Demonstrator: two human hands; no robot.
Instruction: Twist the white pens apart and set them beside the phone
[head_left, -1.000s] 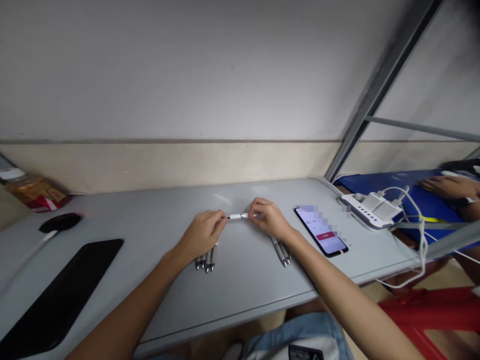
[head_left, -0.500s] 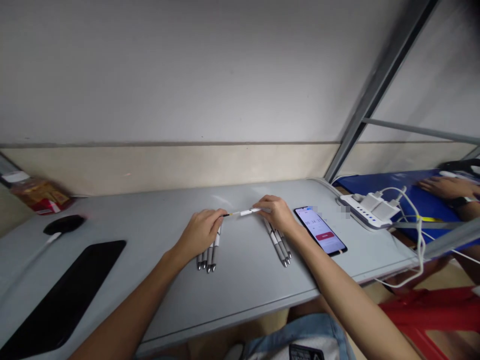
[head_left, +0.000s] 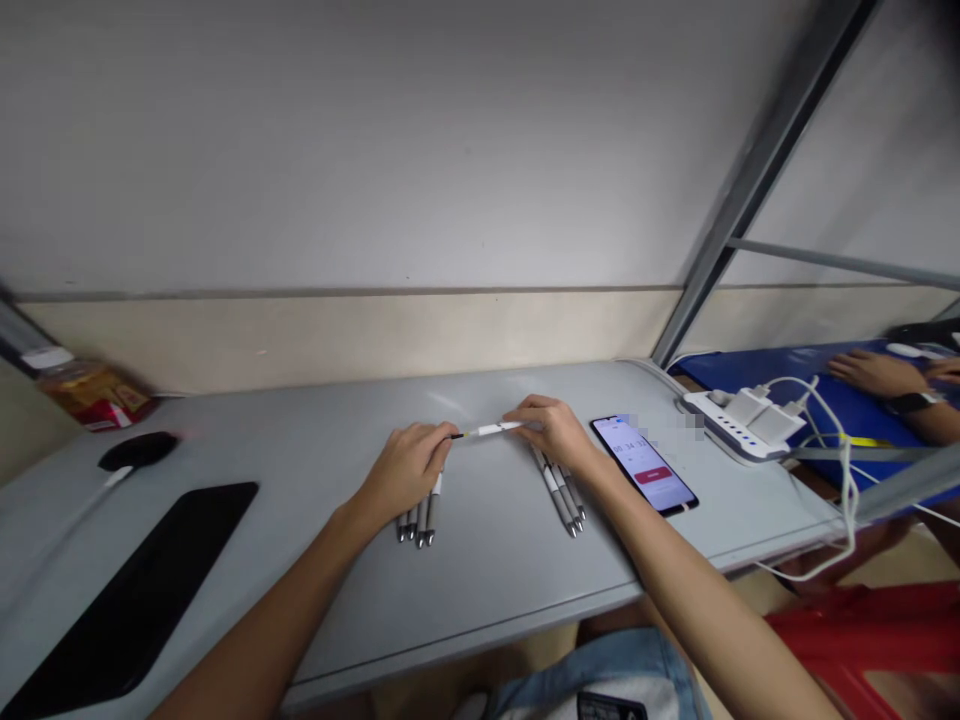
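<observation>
My left hand (head_left: 411,465) is closed, pinching a thin pen refill (head_left: 458,436) with a dark part and a small brass-coloured bit toward the right. In my right hand (head_left: 555,430), also closed, is a white pen barrel (head_left: 493,429) pointing left. The refill's right end meets the barrel's left end; how far it reaches inside I cannot tell. Several grey-and-white pens (head_left: 424,518) lie side by side under my left hand, silver tips toward me. Another group of pens (head_left: 560,494) lies below my right hand, partly hidden by it.
A lit phone (head_left: 643,463) lies right of my right arm, near a power strip (head_left: 739,425) with white cables. A black flat device (head_left: 142,590), a black puck (head_left: 139,451) and a bottle (head_left: 94,392) occupy the left. Another person's hand (head_left: 877,373) rests on a blue surface.
The gap between refill and pen barrel has narrowed, and the two now line up end to end. My hands stay in nearly the same place; the whole view has shifted slightly.
</observation>
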